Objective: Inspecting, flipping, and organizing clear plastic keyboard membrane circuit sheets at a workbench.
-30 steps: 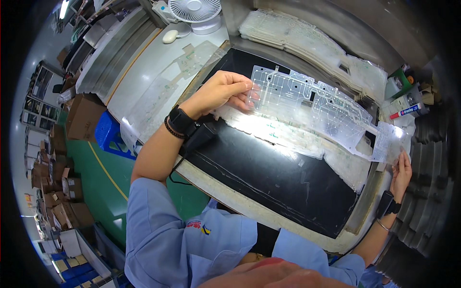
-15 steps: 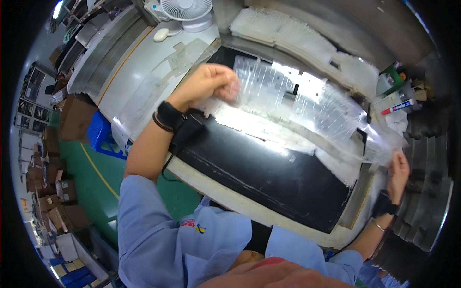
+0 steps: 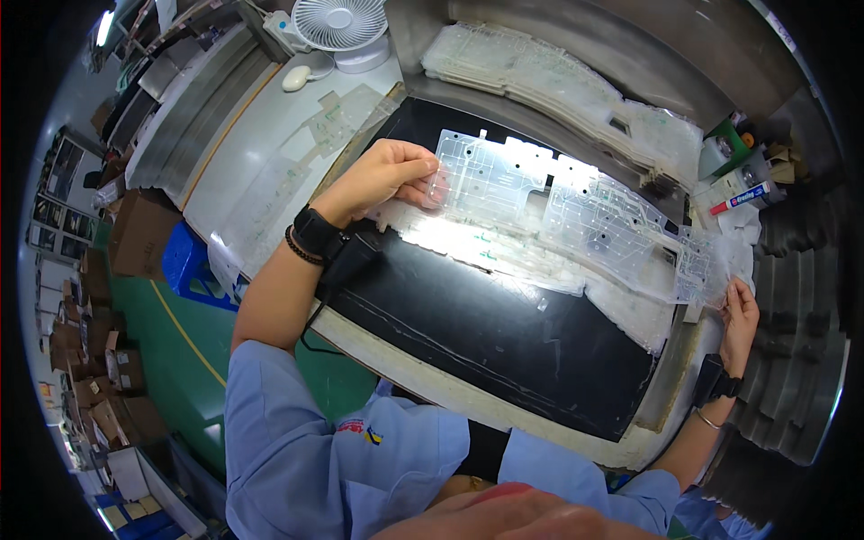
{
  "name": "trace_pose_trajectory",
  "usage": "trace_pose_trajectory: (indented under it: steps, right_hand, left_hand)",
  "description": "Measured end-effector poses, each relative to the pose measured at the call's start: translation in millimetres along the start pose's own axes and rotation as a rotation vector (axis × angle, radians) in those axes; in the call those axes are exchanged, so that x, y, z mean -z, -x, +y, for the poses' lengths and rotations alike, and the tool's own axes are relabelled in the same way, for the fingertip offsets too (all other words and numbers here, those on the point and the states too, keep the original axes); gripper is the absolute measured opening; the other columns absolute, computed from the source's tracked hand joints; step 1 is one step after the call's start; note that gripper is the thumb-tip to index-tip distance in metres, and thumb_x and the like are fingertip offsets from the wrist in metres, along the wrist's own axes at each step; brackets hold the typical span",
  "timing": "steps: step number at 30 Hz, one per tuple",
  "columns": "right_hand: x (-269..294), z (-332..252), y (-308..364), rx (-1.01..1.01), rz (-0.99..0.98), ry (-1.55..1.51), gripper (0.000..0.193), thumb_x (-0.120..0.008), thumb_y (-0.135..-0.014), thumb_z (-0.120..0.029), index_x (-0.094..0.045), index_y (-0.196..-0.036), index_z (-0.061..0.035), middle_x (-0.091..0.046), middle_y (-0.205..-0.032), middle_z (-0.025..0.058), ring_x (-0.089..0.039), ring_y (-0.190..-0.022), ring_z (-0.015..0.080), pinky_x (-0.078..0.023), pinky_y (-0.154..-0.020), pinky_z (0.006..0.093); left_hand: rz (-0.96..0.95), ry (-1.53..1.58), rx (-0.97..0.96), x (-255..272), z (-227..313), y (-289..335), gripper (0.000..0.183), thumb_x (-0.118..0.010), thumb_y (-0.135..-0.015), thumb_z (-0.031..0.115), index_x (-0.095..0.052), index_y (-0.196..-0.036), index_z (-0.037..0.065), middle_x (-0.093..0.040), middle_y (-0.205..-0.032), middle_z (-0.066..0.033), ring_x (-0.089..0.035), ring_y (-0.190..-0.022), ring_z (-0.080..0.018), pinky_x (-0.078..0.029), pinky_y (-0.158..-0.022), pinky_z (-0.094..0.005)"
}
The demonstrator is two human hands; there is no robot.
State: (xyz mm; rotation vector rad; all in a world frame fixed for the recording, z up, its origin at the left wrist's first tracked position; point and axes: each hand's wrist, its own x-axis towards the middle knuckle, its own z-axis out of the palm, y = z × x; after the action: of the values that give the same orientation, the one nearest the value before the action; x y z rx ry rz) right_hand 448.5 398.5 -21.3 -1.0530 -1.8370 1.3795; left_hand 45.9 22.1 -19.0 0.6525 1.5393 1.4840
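A clear, thin plastic sheet with fine line traces, cutouts and small dark holes is stretched between my hands. My left hand pinches its left end between thumb and fingers. At the far right end, my right hand has its fingers closed on the sheet's tapered corner. Beneath it, a whitish translucent sheet or stack of sheets lies on a black work surface; the held sheet covers part of it, and I cannot tell whether the two touch.
Behind the black surface lies a thick stack of similar sheets. More translucent sheets rest on the left bench, near a white fan and a white mouse. On the right are a marker and a green box.
The clear sheet was blurred by motion and now hangs steadier, its traces sharp. My left hand has come slightly down; my right hand has barely shifted. Both hands keep hold of it.
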Motion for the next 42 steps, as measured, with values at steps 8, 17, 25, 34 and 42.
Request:
trace_pose_trajectory:
  steps: [8, 17, 25, 34, 42]
  right_hand:
    - [5.7, 9.4, -3.3, -0.002, -0.031, -0.013, 0.023, -0.053, -0.087, -0.016, -0.056, -0.105, -0.0027, -0.053, -0.077, -0.0039, -0.044, -0.063, 0.0028, -0.036, -0.057, 0.0167]
    - [14.6, 1.9, -2.5, -0.028, -0.075, 0.071, 0.023, -0.055, -0.085, -0.014, -0.057, -0.104, -0.0020, -0.055, -0.080, -0.0015, -0.047, -0.068, 0.0055, -0.040, -0.062, 0.0188]
    - [-163.1, -110.6, 8.8, 0.602, -0.427, 0.421, 0.021, -0.059, -0.079, -0.007, -0.059, -0.099, -0.0015, -0.061, -0.092, 0.0089, -0.058, -0.083, 0.0145, -0.045, -0.073, 0.0253]
    - [-282.0, -102.4, -5.0, 0.512, -0.731, 0.371, 0.022, -0.064, -0.073, -0.010, -0.061, -0.093, 0.0006, -0.064, -0.079, 0.0112, -0.061, -0.070, 0.0172, -0.047, -0.065, 0.0277]
    - [-286.6, -93.2, 2.0, 0.624, -0.574, 0.323, 0.013, -0.063, -0.074, -0.009, -0.062, -0.084, -0.0016, -0.064, -0.078, 0.0117, -0.062, -0.071, 0.0186, -0.047, -0.063, 0.0256]
  left_hand:
    - [0.019, -0.035, -0.005, -4.0, 2.7, 1.6, 0.019, -0.050, -0.087, 0.013, -0.058, -0.092, -0.004, -0.062, -0.080, -0.0094, -0.062, -0.068, -0.0134, -0.054, -0.064, -0.0254]
    - [0.014, -0.118, -0.036, -6.2, 5.9, 4.1, 0.021, -0.050, -0.087, 0.014, -0.058, -0.093, -0.003, -0.061, -0.080, -0.0073, -0.060, -0.067, -0.0107, -0.052, -0.064, -0.0223]
    - [0.082, -0.309, -0.020, -4.0, 0.9, 4.2, 0.021, -0.053, -0.085, 0.014, -0.060, -0.093, -0.003, -0.060, -0.081, -0.0038, -0.055, -0.068, -0.0053, -0.048, -0.062, -0.0169]
    - [0.029, -0.350, -0.018, -7.1, 3.5, 2.4, 0.022, -0.050, -0.088, 0.018, -0.060, -0.096, 0.001, -0.061, -0.084, -0.0021, -0.054, -0.069, -0.0033, -0.046, -0.062, -0.0151]
    - [0.011, -0.406, -0.075, -5.1, 0.2, 0.0, 0.033, -0.053, -0.081, 0.009, -0.048, -0.112, -0.002, -0.063, -0.080, -0.0050, -0.050, -0.058, -0.0058, -0.041, -0.053, -0.0194]
